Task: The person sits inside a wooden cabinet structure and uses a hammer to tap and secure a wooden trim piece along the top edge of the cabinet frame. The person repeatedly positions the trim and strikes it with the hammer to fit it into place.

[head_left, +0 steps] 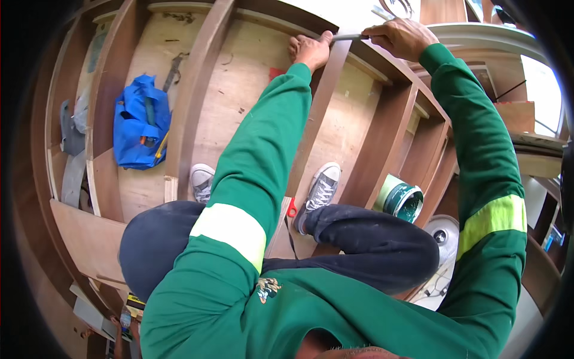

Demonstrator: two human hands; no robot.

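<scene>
At the far edge of a brown wooden frame (326,99), both my hands are stretched out in front of me. My right hand (402,39) is closed around one end of a thin grey bar-shaped tool (349,37); its exact kind does not show. The tool's other end meets the thumb of my left hand (311,50). That hand's fingers are curled at the corner where a divider joins the far rail, and part of the grip is hidden. The tool lies across the top of this divider.
My shoes (323,186) stand in the frame's compartments. A blue bag (142,122) with tools sits to the left. Near my right knee are an open paint tub (403,200) and a round metal-topped object (442,232). Red-handled scissors (292,207) lie between my legs. Another person's arm (118,338) shows lower left.
</scene>
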